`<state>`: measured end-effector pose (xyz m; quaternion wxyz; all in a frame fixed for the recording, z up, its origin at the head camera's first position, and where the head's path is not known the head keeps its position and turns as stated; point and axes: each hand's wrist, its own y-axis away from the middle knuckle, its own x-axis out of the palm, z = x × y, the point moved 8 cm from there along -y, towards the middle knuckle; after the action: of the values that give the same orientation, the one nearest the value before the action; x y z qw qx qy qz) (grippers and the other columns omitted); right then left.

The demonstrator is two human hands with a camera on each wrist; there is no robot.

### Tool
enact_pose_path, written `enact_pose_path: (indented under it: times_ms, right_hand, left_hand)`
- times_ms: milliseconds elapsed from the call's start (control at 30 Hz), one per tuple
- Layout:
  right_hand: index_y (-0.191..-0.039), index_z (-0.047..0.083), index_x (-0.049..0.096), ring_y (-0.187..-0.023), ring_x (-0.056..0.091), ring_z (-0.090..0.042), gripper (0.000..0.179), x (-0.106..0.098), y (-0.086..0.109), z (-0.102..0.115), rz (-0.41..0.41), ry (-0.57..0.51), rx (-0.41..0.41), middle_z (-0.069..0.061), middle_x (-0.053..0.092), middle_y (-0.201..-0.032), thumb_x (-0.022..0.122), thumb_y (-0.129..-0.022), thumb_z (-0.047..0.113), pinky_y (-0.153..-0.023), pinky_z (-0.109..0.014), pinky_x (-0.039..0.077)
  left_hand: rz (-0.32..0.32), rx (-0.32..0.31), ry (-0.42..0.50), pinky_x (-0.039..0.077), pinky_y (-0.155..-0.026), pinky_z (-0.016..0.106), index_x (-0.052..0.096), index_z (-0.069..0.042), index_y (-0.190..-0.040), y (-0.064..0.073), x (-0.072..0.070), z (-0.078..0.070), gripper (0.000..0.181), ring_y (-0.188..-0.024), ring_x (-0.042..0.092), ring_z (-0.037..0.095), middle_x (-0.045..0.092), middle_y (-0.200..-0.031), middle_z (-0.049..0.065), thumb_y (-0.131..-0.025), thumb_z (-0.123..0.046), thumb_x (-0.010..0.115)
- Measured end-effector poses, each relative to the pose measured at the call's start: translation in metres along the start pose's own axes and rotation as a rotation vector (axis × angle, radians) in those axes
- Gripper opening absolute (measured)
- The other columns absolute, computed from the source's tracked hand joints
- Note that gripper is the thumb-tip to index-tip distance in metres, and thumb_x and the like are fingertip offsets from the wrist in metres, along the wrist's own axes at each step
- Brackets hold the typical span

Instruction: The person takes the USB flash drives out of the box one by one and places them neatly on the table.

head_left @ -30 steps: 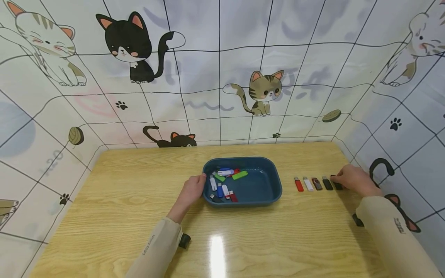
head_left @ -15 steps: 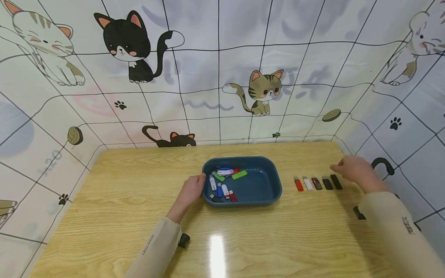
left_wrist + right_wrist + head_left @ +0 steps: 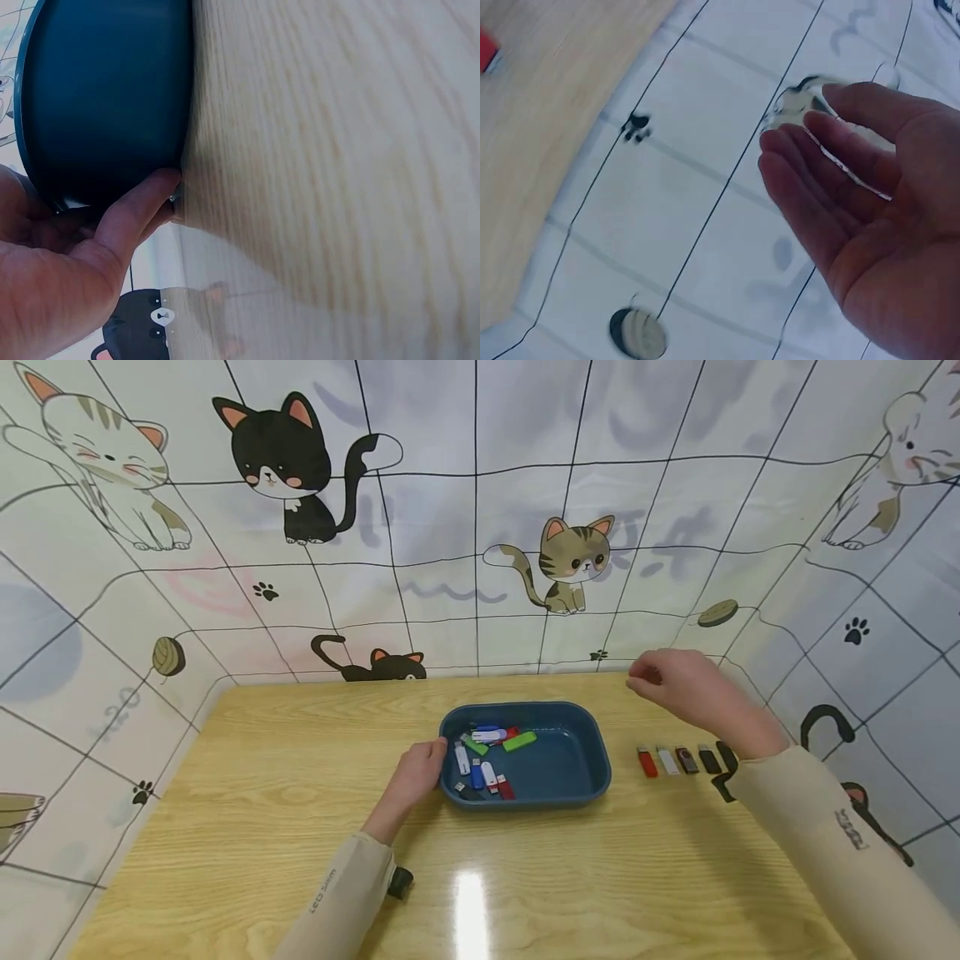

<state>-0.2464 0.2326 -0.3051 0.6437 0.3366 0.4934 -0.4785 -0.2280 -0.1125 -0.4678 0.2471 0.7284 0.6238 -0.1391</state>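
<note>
My left hand grips the left end of a dark blue tray. In the left wrist view the fingers lie along the tray's outer wall, low by the table. Inside the tray lie several USB sticks, among them a green one and a blue one. My right hand is raised over the back right of the table, empty, fingers loosely bent. Below it a row of USB sticks runs rightward: red, white, brown, black, with another black one partly hidden by the wrist strap.
The wooden table meets a cat-printed cloth wall at the back and sides. A black strap piece sits at the left cuff. Light glares off the table's front.
My right hand has let go of the last black USB stick at the row's right end, lifted, and moved left and away toward the back. The left hand stays at the tray.
</note>
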Motion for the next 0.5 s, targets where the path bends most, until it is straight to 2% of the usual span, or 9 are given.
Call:
enact_pose_path:
  times_ms: [200,333,500]
  right_hand:
    - [-0.110,0.002,0.074,-0.087,0.067,-0.021,0.019,0.009,-0.022,0.050,0.015,-0.024,-0.126,-0.006,0.072,-0.097,0.068,-0.101,0.018,-0.081,-0.046,0.055]
    - [-0.110,0.003,0.074,-0.085,0.064,-0.020,0.018,0.020,-0.034,0.073,0.030,-0.030,-0.184,-0.005,0.071,-0.096,0.070,-0.099,0.017,-0.081,-0.043,0.055]
    - [-0.108,0.006,0.075,-0.088,0.064,-0.020,0.014,0.040,-0.049,0.099,0.086,-0.018,-0.255,-0.003,0.071,-0.098,0.070,-0.100,0.017,-0.084,-0.042,0.055]
  left_hand:
    - [0.005,-0.014,0.007,0.035,-0.056,0.028,0.062,0.000,-0.086,-0.001,0.001,0.003,0.049,-0.057,0.046,0.016,0.050,-0.064,0.002,-0.113,-0.030,0.035]
    - [0.005,-0.012,0.012,0.035,-0.056,0.028,0.062,0.000,-0.086,-0.001,0.001,0.003,0.049,-0.057,0.046,0.016,0.049,-0.063,0.002,-0.113,-0.030,0.035]
    - [0.005,-0.005,0.012,0.035,-0.055,0.028,0.060,-0.001,-0.083,-0.001,0.001,0.002,0.049,-0.056,0.045,0.016,0.049,-0.063,0.001,-0.113,-0.030,0.034]
